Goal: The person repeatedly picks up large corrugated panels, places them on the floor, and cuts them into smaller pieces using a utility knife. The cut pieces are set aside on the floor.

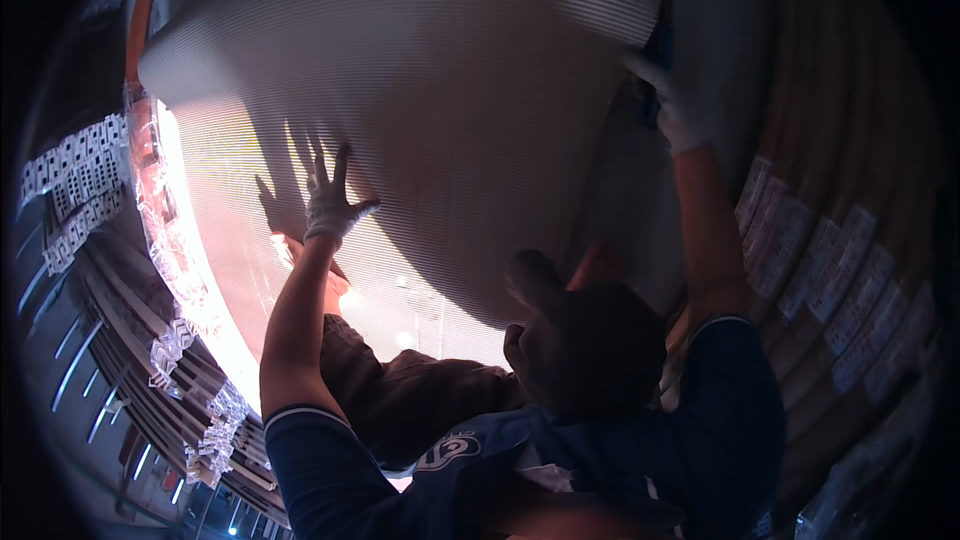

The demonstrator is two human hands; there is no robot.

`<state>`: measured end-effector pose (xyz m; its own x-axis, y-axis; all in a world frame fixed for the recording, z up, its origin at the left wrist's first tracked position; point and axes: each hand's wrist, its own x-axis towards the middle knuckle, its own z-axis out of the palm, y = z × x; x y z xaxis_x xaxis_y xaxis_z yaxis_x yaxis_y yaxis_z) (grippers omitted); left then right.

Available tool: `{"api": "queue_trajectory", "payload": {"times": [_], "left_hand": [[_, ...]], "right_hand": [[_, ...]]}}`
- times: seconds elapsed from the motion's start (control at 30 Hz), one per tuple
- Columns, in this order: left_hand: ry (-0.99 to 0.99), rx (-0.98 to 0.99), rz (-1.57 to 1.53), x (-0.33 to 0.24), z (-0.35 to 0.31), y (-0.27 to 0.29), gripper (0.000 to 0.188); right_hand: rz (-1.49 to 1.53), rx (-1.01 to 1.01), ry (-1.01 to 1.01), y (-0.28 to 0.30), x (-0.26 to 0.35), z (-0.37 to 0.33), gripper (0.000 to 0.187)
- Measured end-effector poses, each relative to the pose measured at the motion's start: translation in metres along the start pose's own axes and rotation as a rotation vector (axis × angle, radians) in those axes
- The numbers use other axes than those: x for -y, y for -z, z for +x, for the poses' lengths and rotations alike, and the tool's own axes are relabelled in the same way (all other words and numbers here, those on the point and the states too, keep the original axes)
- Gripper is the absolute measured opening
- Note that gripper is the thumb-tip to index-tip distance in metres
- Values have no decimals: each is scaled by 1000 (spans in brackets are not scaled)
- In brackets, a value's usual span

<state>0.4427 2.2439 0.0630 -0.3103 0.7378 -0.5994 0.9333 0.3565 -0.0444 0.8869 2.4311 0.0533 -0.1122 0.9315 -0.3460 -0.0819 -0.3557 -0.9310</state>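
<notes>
A large, finely ribbed sheet [450, 80] fills the upper middle, its surface bowed, with a curved lower edge. Below that edge a brightly lit ribbed surface [220, 170] shows. My left hand [335, 202], in a pale glove, lies on the ribbed surface with fingers spread and nothing in them. Up at the sheet's right border is my right hand [675, 105], gloved too, beside a dark blue object [657, 55] of unclear kind. Its fingers are blurred and dim, so whether it grips the border cannot be told.
A co-worker's dark head [600, 350] and dark-sleeved arm [410, 385] are between my arms; that person's hand [288, 248] is near my left wrist. Racks of long strips with labelled ends [90, 180] line the left. More long strips with pale labels [800, 250] stand at right.
</notes>
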Motion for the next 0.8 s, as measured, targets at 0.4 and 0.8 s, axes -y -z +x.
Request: {"api": "queue_trajectory", "payload": {"times": [0.4, 0.8], "left_hand": [[-370, -145, 136, 107, 85, 64, 74], [-645, -576, -249, 195, 202, 95, 50]], "right_hand": [[-403, 63, 91, -132, 125, -15, 41], [-964, 439, 79, -374, 39, 50, 42]]}}
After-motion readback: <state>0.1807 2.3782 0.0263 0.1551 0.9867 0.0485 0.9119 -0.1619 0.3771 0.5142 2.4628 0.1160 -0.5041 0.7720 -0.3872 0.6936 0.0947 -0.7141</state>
